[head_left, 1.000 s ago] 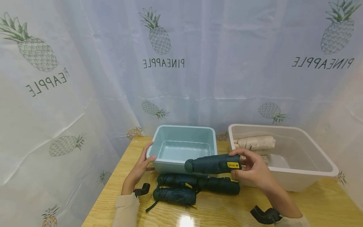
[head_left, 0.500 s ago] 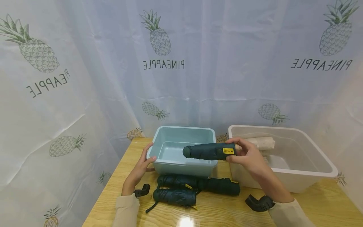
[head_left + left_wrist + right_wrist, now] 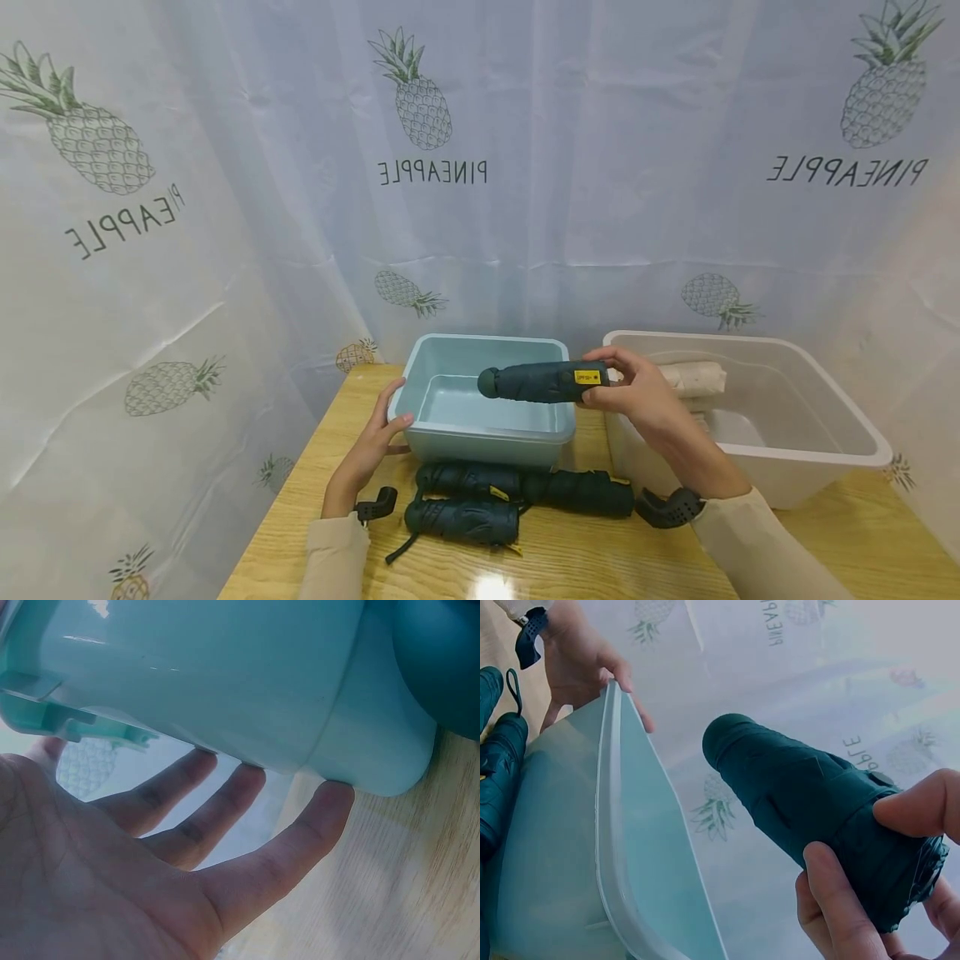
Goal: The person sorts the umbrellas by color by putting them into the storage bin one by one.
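Observation:
My right hand [image 3: 633, 390] grips a dark green folded umbrella [image 3: 536, 382] by its open-fabric end, near a yellow tag. The umbrella lies roughly level above the light-blue bin [image 3: 480, 434], its rounded cap pointing left. In the right wrist view, thumb and fingers pinch the umbrella [image 3: 787, 791] from both sides. At the bin's front left corner, my left hand [image 3: 372, 442] holds the rim, thumb over the edge. The left wrist view shows its fingertips [image 3: 334, 795] against the bin's outer wall. Nothing is visible inside this bin.
More dark green folded umbrellas [image 3: 461, 521] lie on the wooden table [image 3: 300, 517] before the blue bin. To the right stands a larger white bin [image 3: 757, 457] with beige fabric rolls [image 3: 697, 379] at its left side. A pineapple-print curtain [image 3: 525, 208] hangs behind.
My right hand has raised the umbrella and carried it slightly left and away from me, from the bin's front wall to above its opening. The left hand has stayed at the rim.

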Action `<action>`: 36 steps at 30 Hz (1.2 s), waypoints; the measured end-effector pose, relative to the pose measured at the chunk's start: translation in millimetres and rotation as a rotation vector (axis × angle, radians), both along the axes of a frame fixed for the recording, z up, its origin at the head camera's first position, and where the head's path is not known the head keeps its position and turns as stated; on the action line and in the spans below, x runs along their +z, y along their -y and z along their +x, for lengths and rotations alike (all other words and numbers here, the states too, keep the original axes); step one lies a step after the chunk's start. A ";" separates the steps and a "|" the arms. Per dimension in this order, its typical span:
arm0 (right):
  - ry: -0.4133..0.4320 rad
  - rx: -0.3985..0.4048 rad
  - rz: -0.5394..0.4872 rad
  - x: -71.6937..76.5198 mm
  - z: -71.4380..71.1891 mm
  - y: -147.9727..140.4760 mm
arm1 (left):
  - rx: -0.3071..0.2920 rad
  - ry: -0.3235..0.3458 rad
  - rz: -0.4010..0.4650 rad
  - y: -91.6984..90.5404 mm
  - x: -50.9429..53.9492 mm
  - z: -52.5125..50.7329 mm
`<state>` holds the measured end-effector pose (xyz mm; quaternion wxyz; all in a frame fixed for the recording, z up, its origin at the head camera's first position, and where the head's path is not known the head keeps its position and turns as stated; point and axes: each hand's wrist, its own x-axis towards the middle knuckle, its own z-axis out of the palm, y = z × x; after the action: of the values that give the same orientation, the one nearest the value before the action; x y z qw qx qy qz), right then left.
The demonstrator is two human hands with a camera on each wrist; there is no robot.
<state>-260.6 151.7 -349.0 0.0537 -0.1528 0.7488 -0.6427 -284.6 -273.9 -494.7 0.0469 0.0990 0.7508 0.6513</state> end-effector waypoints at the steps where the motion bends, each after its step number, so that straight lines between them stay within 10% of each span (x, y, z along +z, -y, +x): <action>1: 0.003 -0.001 -0.003 0.1 -1.4 1.6 | -0.001 0.000 0.000 0.3 -0.1 -0.6; 36: 0.206 -0.051 -0.070 -2.8 -59.8 56.7 | -0.009 0.006 0.021 1.7 0.1 -3.5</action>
<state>-320.4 95.0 -351.8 0.1086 -0.0689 0.7199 -0.6821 -288.2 -275.6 -494.5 0.0511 0.1011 0.7434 0.6592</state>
